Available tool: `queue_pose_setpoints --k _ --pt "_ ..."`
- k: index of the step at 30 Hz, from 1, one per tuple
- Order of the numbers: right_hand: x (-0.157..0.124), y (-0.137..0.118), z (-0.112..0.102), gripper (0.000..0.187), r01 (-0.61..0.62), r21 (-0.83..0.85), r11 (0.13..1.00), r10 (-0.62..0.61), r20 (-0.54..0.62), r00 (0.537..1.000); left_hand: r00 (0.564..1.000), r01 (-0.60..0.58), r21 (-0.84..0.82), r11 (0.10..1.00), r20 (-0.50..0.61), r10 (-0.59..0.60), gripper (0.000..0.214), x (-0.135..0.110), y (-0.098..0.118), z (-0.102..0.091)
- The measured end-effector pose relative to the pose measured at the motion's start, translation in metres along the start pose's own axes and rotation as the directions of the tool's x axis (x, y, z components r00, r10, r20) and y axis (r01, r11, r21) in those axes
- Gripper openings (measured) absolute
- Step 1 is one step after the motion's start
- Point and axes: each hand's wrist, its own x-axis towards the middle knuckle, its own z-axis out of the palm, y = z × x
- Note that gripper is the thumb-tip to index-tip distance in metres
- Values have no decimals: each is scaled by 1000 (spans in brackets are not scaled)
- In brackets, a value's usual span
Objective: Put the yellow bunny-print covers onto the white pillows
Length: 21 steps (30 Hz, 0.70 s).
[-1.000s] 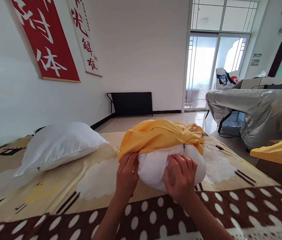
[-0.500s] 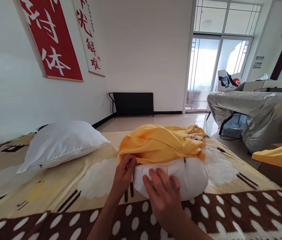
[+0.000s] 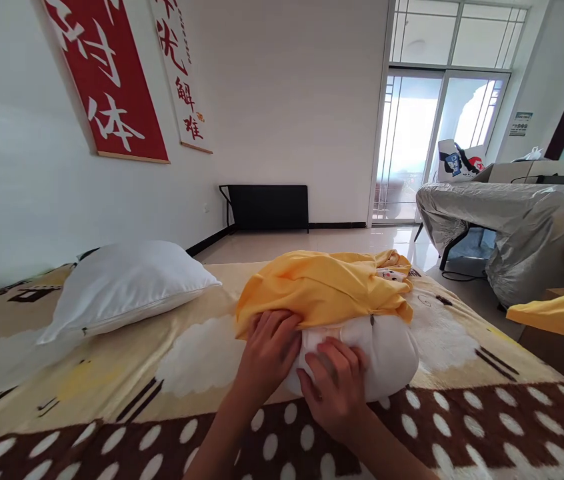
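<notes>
A white pillow [image 3: 387, 350] lies on the patterned blanket [image 3: 112, 373] with a yellow pillowcase [image 3: 322, 287] bunched over its far half. My left hand [image 3: 268, 353] rests on the pillow's near left end, fingers curled at the edge of the yellow cloth. My right hand [image 3: 335, 390] presses on the bare white end just beside it, fingers bent into the stuffing. The two hands touch each other.
A second white pillow [image 3: 127, 287] lies to the left by the wall. More yellow cloth [image 3: 557, 313] shows at the right edge. A table under a silver cover [image 3: 502, 220] stands at the right; a black rack [image 3: 267, 207] stands by the far wall.
My left hand has moved right from the pillow's corner onto its end. My right hand slid in beside it. The pillow and yellow pillowcase have barely shifted.
</notes>
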Motion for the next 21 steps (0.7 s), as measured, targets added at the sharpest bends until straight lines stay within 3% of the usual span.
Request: queue_pose_setpoints --k 2,5,10,14,16,19,21 --pt "2 -6 -2 20 -82 -85 993 84 12 996 1000 -12 71 997 -3 12 16 4 2 0" --pt "8 -15 -6 28 -129 -118 985 147 156 977 999 42 152 988 -26 -38 14 3 2 5" --pt "8 -13 -5 51 -36 -79 996 65 405 912 947 269 7 963 -185 -263 10 -10 -5 20" --pt "3 1 0 55 5 40 999 -26 537 843 890 394 -83 915 -214 -403 6 -15 -5 29" --pt "3 4 0 53 5 111 994 -71 600 797 896 362 -41 931 -259 -360 8 -16 -4 29" --pt "1 6 1 47 -18 191 981 -118 672 731 923 173 80 982 -360 -133 15 -18 0 27" --pt "-2 8 2 40 -52 209 976 -113 703 702 930 27 119 992 -367 19 19 -18 7 25"
